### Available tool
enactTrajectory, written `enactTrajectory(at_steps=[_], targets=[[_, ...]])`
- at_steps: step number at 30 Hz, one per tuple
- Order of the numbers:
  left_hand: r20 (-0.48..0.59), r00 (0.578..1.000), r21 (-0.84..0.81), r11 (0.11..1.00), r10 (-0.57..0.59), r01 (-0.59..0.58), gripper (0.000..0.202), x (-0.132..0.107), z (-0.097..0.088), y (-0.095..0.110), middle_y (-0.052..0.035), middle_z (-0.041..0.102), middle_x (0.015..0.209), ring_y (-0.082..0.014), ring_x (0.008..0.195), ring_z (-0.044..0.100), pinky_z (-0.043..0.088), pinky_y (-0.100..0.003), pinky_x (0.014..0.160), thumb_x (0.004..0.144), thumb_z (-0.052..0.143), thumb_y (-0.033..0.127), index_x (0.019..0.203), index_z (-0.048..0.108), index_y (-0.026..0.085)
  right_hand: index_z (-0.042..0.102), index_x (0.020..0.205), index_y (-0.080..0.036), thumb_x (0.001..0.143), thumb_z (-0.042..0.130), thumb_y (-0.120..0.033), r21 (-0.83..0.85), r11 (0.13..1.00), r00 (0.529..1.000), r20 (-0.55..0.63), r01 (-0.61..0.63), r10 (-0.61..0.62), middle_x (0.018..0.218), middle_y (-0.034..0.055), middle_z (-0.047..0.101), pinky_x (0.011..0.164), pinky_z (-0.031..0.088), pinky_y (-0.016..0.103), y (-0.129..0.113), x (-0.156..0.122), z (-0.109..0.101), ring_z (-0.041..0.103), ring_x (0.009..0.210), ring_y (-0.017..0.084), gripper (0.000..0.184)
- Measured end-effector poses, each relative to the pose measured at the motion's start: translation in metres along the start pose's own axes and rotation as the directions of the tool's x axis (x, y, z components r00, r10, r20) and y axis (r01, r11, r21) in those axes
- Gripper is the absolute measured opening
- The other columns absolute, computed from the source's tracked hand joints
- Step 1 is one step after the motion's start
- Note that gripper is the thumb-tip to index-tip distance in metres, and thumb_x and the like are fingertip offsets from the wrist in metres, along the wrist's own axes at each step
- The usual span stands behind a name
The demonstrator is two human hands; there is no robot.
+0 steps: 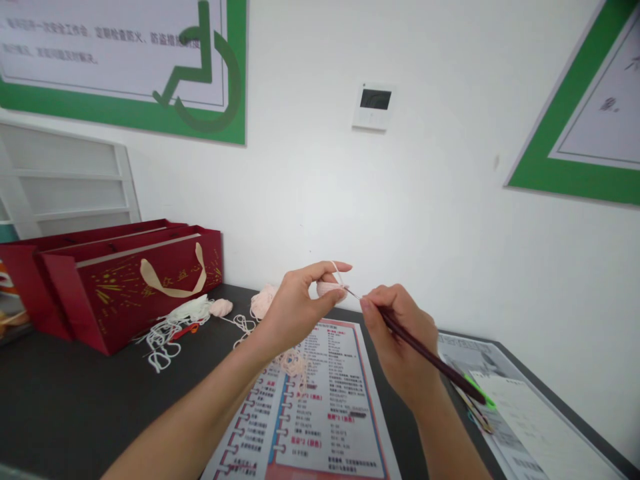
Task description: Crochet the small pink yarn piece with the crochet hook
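My left hand [306, 297] pinches a small pale pink crocheted piece [330, 289], with a strand of yarn looped up over its raised index finger. A crochet hook [425, 348] with a dark handle lies in my right hand [400, 333], held like a pen. Its thin metal tip meets the edge of the crocheted piece. Beneath the hands lies a printed pattern sheet [345, 393], with loose pink yarn [293, 365] across it. A pink yarn ball [263, 301] sits behind my left wrist, partly hidden by it.
Dark red gift bags [150, 287] stand at the left on the dark table [100, 407]. White yarn [173, 327] and a small pink ball [221, 307] lie before them. At the right are papers [530, 413] and a thin tool [480, 417]. A white wall rises behind.
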State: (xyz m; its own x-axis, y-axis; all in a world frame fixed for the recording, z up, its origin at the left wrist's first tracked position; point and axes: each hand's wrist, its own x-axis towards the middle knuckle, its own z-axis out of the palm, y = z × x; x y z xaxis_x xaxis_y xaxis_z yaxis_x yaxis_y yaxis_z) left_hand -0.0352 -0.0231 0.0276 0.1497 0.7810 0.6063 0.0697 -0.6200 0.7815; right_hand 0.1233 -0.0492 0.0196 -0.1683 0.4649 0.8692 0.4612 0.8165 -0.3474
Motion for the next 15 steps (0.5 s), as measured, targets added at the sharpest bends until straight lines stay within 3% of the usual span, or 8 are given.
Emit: enactTrajectory(at_steps=[6, 9, 11, 15], targets=[[-0.02, 0.997, 0.076, 0.995, 0.069, -0.067, 0.026, -0.003, 0.004, 0.005, 0.0005, 0.064, 0.072, -0.0159, 0.076, 0.058, 0.041, -0.035, 0.089, 0.079, 0.063, 0.019, 0.104, 0.068, 0.02, 0.048, 0.085, -0.023, 0.088, 0.051, -0.012, -0.037, 0.998, 0.999, -0.007, 0.048, -0.049, 0.067, -0.0046, 0.051, 0.05, 0.038, 0.022, 0.002, -0.002, 0.009, 0.045, 0.051, 0.009, 0.011], [0.07, 0.995, -0.153, 0.985, -0.069, 0.079, 0.032, -0.002, 0.003, 0.007, 0.0032, 0.058, 0.067, -0.0128, 0.069, 0.055, 0.043, -0.032, 0.081, 0.076, 0.067, 0.02, 0.108, 0.066, 0.02, 0.051, 0.091, -0.023, 0.087, 0.051, -0.009, 0.066, 0.982, 0.983, 0.045, 0.176, -0.179, 0.076, -0.0014, 0.055, 0.055, 0.043, 0.023, 0.017, 0.0, 0.01, 0.051, 0.062, 0.011, 0.014], [0.162, 0.971, -0.353, 0.909, -0.175, 0.223, 0.038, -0.001, 0.001, 0.006, 0.0038, 0.058, 0.068, -0.0105, 0.066, 0.054, 0.042, -0.029, 0.075, 0.074, 0.07, 0.02, 0.111, 0.063, 0.019, 0.052, 0.095, -0.023, 0.085, 0.052, -0.006, 0.125, 0.95, 0.954, 0.052, 0.287, -0.295, 0.081, 0.0006, 0.056, 0.057, 0.045, 0.024, 0.028, 0.002, 0.011, 0.053, 0.067, 0.012, 0.02], [0.234, 0.943, -0.546, 0.77, -0.238, 0.33, 0.037, 0.002, 0.002, 0.003, 0.0045, 0.055, 0.064, -0.0085, 0.064, 0.052, 0.04, -0.027, 0.074, 0.072, 0.072, 0.019, 0.108, 0.064, 0.015, 0.052, 0.104, -0.024, 0.083, 0.052, -0.003, 0.012, 0.892, 0.892, 0.002, 0.451, -0.451, 0.082, 0.0035, 0.058, 0.055, 0.045, 0.026, 0.043, 0.002, 0.017, 0.053, 0.069, 0.015, 0.029]])
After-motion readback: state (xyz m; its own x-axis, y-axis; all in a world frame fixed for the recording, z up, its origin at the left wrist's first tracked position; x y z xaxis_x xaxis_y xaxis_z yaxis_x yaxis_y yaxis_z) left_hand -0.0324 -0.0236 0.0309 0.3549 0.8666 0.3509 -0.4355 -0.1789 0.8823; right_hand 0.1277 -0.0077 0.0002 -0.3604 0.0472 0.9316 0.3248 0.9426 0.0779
